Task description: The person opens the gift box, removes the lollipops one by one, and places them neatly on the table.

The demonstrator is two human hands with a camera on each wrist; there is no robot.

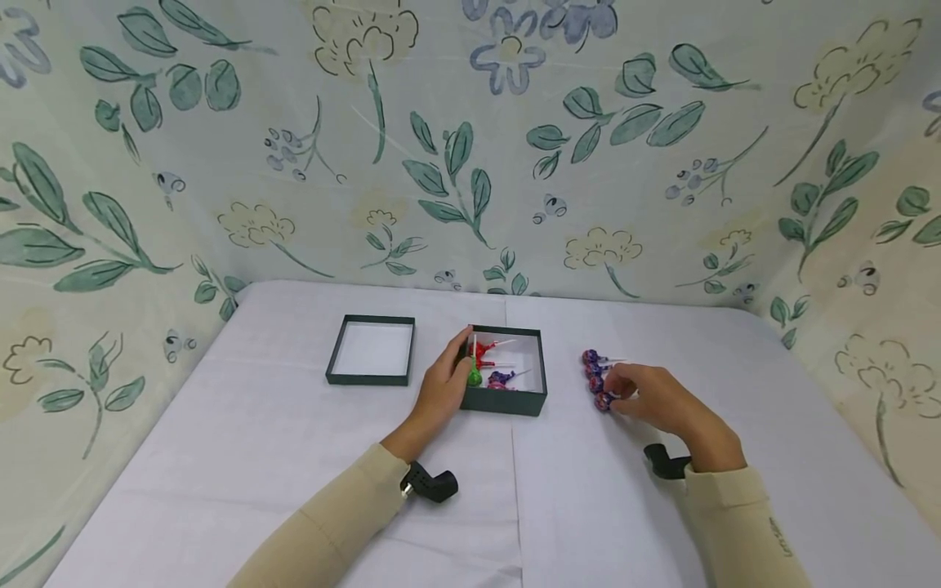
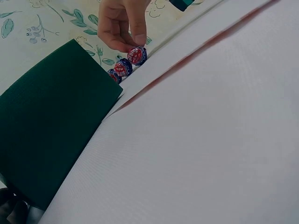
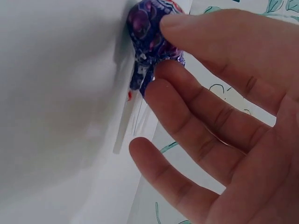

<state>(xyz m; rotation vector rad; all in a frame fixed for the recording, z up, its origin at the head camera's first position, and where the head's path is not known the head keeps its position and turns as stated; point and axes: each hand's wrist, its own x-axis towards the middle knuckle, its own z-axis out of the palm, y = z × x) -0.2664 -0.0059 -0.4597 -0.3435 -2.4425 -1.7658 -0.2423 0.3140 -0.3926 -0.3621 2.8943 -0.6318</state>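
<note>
My left hand (image 1: pixel 439 384) holds the dark green box (image 1: pixel 507 402) at its left wall. Inside the box lie a green lollipop (image 1: pixel 474 376), red lollipops (image 1: pixel 481 351) and purple-wrapped lollipops (image 1: pixel 500 379). To the right of the box, several purple-and-red wrapped lollipops (image 1: pixel 594 369) form a column on the table, sticks pointing right. My right hand (image 1: pixel 650 398) pinches the nearest lollipop (image 3: pixel 152 32) of that column by its wrapped head, thumb on one side and fingers on the other. In the left wrist view the box wall (image 2: pixel 56 121) hides part of the column.
A shallow dark-edged tray or lid (image 1: pixel 373 349) with a white inside lies left of the box. White cloth (image 1: pixel 470 506) covers the table, with a crease running front to back. A floral curtain (image 1: pixel 470 180) stands behind and at both sides.
</note>
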